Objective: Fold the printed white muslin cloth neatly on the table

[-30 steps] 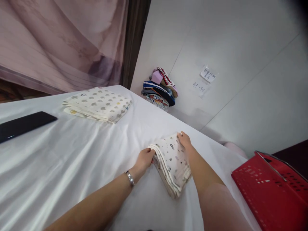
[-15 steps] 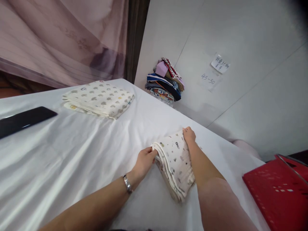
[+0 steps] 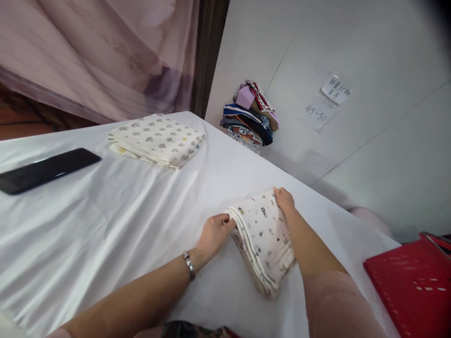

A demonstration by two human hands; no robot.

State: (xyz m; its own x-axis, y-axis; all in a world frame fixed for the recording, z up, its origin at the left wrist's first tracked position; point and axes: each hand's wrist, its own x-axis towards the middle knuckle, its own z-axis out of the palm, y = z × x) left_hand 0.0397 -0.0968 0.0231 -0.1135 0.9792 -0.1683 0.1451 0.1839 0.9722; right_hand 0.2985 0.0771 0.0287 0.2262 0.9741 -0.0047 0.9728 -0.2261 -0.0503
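Note:
A folded white cloth with small grey and green prints (image 3: 266, 234) lies on the white-sheeted surface in front of me. My left hand (image 3: 215, 233), with a silver bracelet at the wrist, pinches its near-left corner, where several layers show at the edge. At the far corner, my right hand (image 3: 284, 199) grips the cloth between thumb and fingers; part of those fingers is hidden. Farther off to the left lies a second folded cloth (image 3: 158, 139), cream with grey tree-like prints and a few coloured ones.
A black phone-like slab (image 3: 49, 170) lies on the white sheet (image 3: 116, 230) at the left. A red basket (image 3: 412, 281) stands at the right. Beyond the far edge is a stack of folded clothes (image 3: 248, 115) by the wall with paper notes (image 3: 336, 89). A pink curtain (image 3: 105, 56) hangs behind.
The view has shifted slightly, so things appear a little farther right. Both hands keep their hold on the printed cloth, which stays nearly the same in shape.

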